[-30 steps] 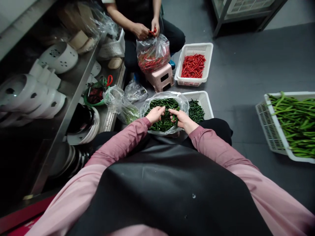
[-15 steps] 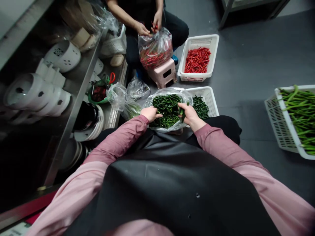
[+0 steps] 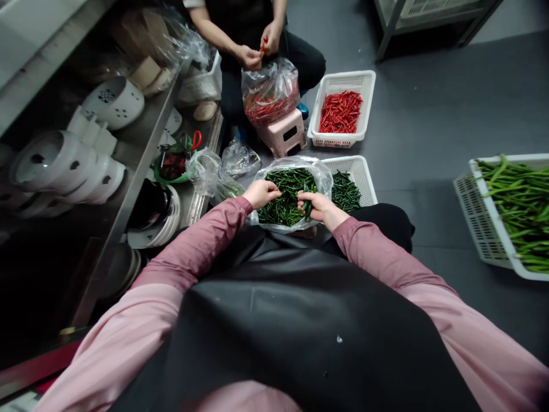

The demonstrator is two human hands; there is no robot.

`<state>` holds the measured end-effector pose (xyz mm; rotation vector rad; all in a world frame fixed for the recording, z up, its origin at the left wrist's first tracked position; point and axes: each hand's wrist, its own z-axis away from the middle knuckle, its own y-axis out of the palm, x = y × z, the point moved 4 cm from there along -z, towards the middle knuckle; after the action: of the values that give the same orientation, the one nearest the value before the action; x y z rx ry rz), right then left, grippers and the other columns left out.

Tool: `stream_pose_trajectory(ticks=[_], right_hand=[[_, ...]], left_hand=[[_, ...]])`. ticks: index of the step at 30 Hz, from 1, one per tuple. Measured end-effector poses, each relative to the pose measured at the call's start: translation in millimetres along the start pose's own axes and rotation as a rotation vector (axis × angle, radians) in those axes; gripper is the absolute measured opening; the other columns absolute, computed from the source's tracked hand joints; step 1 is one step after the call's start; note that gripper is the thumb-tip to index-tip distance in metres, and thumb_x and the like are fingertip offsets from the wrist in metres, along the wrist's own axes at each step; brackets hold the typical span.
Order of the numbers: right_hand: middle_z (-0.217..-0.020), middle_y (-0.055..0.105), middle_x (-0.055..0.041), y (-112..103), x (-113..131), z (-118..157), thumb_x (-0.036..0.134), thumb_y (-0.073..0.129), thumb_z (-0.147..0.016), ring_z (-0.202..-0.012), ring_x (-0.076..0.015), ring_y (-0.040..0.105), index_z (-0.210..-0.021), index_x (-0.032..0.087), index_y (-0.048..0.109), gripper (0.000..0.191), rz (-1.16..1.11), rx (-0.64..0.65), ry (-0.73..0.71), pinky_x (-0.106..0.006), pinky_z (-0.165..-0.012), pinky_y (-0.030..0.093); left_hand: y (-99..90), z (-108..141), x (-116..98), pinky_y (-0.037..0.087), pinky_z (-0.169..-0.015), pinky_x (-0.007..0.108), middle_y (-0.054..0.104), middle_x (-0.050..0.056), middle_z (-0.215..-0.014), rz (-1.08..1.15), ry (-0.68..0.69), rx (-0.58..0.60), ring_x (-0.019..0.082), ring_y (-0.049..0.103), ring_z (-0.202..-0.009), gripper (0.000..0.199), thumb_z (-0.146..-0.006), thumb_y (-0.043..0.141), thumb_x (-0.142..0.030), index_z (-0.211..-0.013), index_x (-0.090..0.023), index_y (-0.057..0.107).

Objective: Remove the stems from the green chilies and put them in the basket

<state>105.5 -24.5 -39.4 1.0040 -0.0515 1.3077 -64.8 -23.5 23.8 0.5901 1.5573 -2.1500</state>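
My right hand (image 3: pixel 315 206) is closed around a few green chili peppers (image 3: pixel 307 201), over the right side of an open clear plastic bag (image 3: pixel 323 173). My left hand (image 3: pixel 261 193) reaches over the bag's left side with its fingertips pinched together; whatever they hold is too small to make out. Thin green chilies with stems (image 3: pixel 281 212) fill the bag. Just right of it, partly behind my right hand, a white basket (image 3: pixel 364 176) holds more green chilies (image 3: pixel 345 191).
Opposite me, a person's hands (image 3: pixel 259 52) pick at a red chili above a bag of red chilies (image 3: pixel 270 109) on a pink stool (image 3: pixel 281 134). A white basket (image 3: pixel 369 103) holds red chilies. Long green peppers (image 3: pixel 518 212) fill a basket at right. Metal shelving (image 3: pixel 141 154) with white pots stands left.
My hands have come closer together over the bag, the right moving left with its green chilies. Across from me, the other person's hands have risen from the bag, holding a red chili.
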Motion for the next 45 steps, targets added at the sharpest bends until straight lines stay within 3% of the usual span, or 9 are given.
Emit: stream_pose_trajectory(ticks=[7,12,19,23,26,30,36,41,45], right_hand=[[-0.062,0.057,0.0035,8,-6,0,0.025,0.080,-0.054,-0.054,-0.0075,0.046,-0.075,0.013,0.063,0.030,0.301,0.157,-0.211,-0.024,-0.054,0.038],[-0.065,0.060,0.0027,-2,-1,-4,0.029,0.079,-0.052,-0.061,-0.0094,0.049,-0.071,0.012,0.064,0.029,0.435,0.023,-0.334,-0.027,-0.064,0.038],[-0.065,0.061,0.0017,10,4,3,0.028,0.080,-0.053,-0.060,-0.0089,0.048,-0.071,0.012,0.065,0.030,0.417,0.244,-0.226,-0.026,-0.061,0.037],[-0.063,0.059,0.0025,15,4,9,0.026,0.082,-0.051,-0.055,-0.0070,0.046,-0.069,0.012,0.062,0.030,0.390,0.293,-0.122,-0.023,-0.053,0.035],[-0.059,0.057,0.0030,14,3,13,0.025,0.081,-0.055,-0.052,-0.0062,0.045,-0.067,0.012,0.060,0.027,0.393,0.312,-0.023,-0.021,-0.051,0.036],[-0.060,0.060,0.0008,5,-6,11,0.021,0.078,-0.057,-0.053,-0.0084,0.050,-0.067,0.013,0.060,0.022,0.441,0.209,0.082,-0.022,-0.053,0.041],[-0.063,0.060,0.0019,-7,-15,1,0.024,0.071,-0.061,-0.058,-0.0107,0.051,-0.067,0.014,0.063,0.015,0.841,0.016,-0.081,-0.023,-0.056,0.041],[-0.068,0.063,0.0002,-10,-9,2,0.028,0.071,-0.063,-0.066,-0.0136,0.055,-0.070,0.013,0.067,0.017,1.115,-0.065,-0.159,-0.023,-0.059,0.041],[-0.085,0.069,-0.0063,-14,5,6,0.034,0.066,-0.072,-0.077,-0.0169,0.062,-0.089,0.012,0.069,0.029,1.064,-0.205,-0.231,-0.024,-0.066,0.045]], left_hand=[[24.9,-14,-21,0.041,-0.045,0.020,0.054,-0.003,-0.053,0.781,-0.239,-0.164,0.006,0.048,-0.042,0.019,-0.082,0.060,-0.023,-0.067,-0.013,0.055],[38.3,-6,-19,0.034,-0.041,0.017,0.050,-0.005,-0.049,0.715,-0.188,-0.036,0.004,0.042,-0.040,0.020,-0.074,0.070,-0.025,-0.066,-0.013,0.057],[40.2,-2,-15,0.026,-0.037,0.017,0.046,-0.006,-0.049,1.023,-0.195,0.221,0.005,0.042,-0.040,0.040,-0.064,0.076,-0.041,-0.064,-0.017,0.044],[39.7,-3,-14,0.025,-0.039,0.019,0.044,-0.006,-0.049,1.050,-0.170,0.219,0.006,0.041,-0.040,0.038,-0.065,0.072,-0.035,-0.063,-0.019,0.038],[40.4,-4,-11,0.027,-0.042,0.021,0.038,-0.007,-0.047,0.906,-0.159,0.105,0.006,0.036,-0.041,0.030,-0.073,0.061,-0.033,-0.062,-0.019,0.037],[37.6,3,-9,0.036,-0.054,0.023,0.045,-0.004,-0.053,0.318,0.043,-0.082,0.009,0.043,-0.053,0.025,-0.079,0.056,-0.033,-0.061,-0.017,0.047],[55.9,19,-12,0.043,-0.072,0.031,0.062,0.011,-0.087,-0.518,0.235,-0.094,0.020,0.057,-0.084,0.028,-0.091,0.041,-0.029,-0.080,-0.016,0.063],[71.0,16,-7,0.045,-0.080,0.034,0.060,0.013,-0.101,-0.634,0.228,0.078,0.023,0.056,-0.098,0.022,-0.089,0.044,-0.021,-0.101,-0.016,0.063],[38.9,23,18,0.043,-0.092,0.035,0.052,0.015,-0.123,-0.484,0.026,-0.160,0.026,0.050,-0.114,0.048,-0.079,0.064,-0.035,-0.121,-0.017,0.051]])
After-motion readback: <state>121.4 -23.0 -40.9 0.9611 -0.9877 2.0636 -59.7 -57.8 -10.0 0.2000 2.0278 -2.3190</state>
